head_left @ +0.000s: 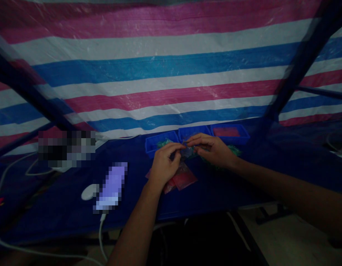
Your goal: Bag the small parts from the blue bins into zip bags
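Note:
My left hand (166, 162) pinches the left edge of a small clear plastic bag (187, 151) between thumb and fingers. From the other side, my right hand (212, 148) has its fingertips closed on the same bag; whatever is inside it is too dark to make out. Below the bag, several flat red packets (184, 176) in clear wrap lie on the blue table, partly under my left hand. Green pieces in plastic (235, 150) lie beside and behind my right hand.
Along the back stand three blue trays: the left tray (151, 146) holds green packets, the middle tray (194, 129) is partly hidden, and the right tray (244, 138) holds red packets. A cabled phone (112, 186) and white round object (89, 192) lie left. A striped sheet (160, 70) hangs behind.

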### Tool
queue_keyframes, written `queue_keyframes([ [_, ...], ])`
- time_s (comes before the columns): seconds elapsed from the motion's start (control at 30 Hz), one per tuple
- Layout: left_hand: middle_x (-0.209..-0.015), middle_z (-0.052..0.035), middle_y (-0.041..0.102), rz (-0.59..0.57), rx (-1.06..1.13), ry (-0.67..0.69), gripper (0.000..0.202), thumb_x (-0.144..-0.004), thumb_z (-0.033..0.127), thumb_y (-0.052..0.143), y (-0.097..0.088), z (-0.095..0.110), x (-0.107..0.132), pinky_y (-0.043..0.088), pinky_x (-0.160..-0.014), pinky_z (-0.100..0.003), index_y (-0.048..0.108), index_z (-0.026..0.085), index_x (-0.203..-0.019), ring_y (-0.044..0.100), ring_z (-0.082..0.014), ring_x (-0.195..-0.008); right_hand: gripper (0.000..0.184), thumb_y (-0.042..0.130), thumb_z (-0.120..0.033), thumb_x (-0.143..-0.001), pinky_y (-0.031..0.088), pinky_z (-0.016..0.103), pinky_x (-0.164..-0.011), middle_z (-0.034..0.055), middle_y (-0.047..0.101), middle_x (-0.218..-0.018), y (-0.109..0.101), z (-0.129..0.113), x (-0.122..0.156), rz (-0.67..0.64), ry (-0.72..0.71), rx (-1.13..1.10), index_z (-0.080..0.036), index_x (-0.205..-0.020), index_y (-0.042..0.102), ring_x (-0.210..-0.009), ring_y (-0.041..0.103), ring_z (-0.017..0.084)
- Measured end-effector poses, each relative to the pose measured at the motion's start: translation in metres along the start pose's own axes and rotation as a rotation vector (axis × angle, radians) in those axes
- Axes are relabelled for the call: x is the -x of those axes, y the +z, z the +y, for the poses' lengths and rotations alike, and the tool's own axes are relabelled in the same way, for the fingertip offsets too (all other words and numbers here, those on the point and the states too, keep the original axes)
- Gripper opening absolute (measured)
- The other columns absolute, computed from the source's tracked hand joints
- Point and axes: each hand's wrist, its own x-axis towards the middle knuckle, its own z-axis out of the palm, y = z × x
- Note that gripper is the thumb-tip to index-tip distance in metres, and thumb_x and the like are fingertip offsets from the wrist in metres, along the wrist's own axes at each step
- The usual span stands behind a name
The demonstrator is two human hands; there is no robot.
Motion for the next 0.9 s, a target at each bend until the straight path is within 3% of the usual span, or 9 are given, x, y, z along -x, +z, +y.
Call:
queue_keyframes([
  [0.1,-0.118,-0.0057,0.075,0.0,-0.007,-0.006,0.032,-0.091,0.008,0.058,0.001,0.001,0.001,0.056,-0.104,-0.046,0.075,0.024,-0.113,0.07,-0.022,-0.112,0.029,0.063,-0.015,-0.092,0.056,0.042,-0.104,0.0057,0.072,-0.124,0.0,-0.004,0.001,0.003,-0.052,0.074,-0.029,-0.113,0.077,-0.118,0.068,0.02],
  [0.23,-0.127,-0.0082,0.072,-0.021,0.017,0.003,0.026,-0.096,0.021,0.062,-0.001,0.006,0.001,0.053,-0.108,-0.047,0.074,0.023,-0.118,0.067,-0.0239,-0.119,0.026,0.068,-0.019,-0.092,0.055,0.045,-0.105,0.0067,0.073,-0.124,0.0,-0.009,0.002,-0.029,-0.14,0.198,-0.029,-0.115,0.076,-0.117,0.068,0.022],
  [0.4,-0.124,-0.0073,0.074,0.015,0.082,-0.021,0.022,-0.1,0.032,0.061,-0.004,0.01,-0.001,0.054,-0.107,-0.046,0.077,0.024,-0.113,0.068,-0.0236,-0.118,0.016,0.071,-0.022,-0.093,0.051,0.051,-0.109,0.0044,0.077,-0.118,0.0,-0.013,0.002,-0.095,-0.229,0.228,-0.03,-0.106,0.076,-0.12,0.067,0.025],
  [0.53,-0.12,-0.0066,0.075,0.079,0.074,-0.04,0.017,-0.099,0.026,0.062,-0.004,0.009,-0.002,0.054,-0.106,-0.045,0.078,0.024,-0.105,0.069,-0.0226,-0.114,0.013,0.068,-0.024,-0.095,0.051,0.05,-0.11,0.0037,0.078,-0.112,-0.001,-0.011,0.002,-0.076,-0.216,0.234,-0.03,-0.105,0.075,-0.119,0.067,0.024],
  [0.7,-0.126,-0.0064,0.071,0.063,0.075,-0.021,0.02,-0.101,0.03,0.061,-0.006,0.011,-0.002,0.052,-0.108,-0.044,0.078,0.026,-0.111,0.066,-0.0224,-0.12,0.019,0.066,-0.026,-0.097,0.052,0.047,-0.106,0.0075,0.069,-0.133,-0.004,-0.011,0.002,-0.061,-0.177,0.255,-0.029,-0.114,0.075,-0.122,0.065,0.024],
  [0.9,-0.128,-0.0062,0.07,0.011,0.017,-0.002,0.024,-0.103,0.034,0.057,-0.006,0.009,-0.002,0.052,-0.106,-0.045,0.08,0.027,-0.106,0.066,-0.023,-0.119,0.022,0.062,-0.025,-0.099,0.054,0.044,-0.105,0.0037,0.076,-0.12,-0.005,-0.013,-0.001,-0.074,-0.167,0.209,-0.031,-0.116,0.076,-0.116,0.069,0.022],
])
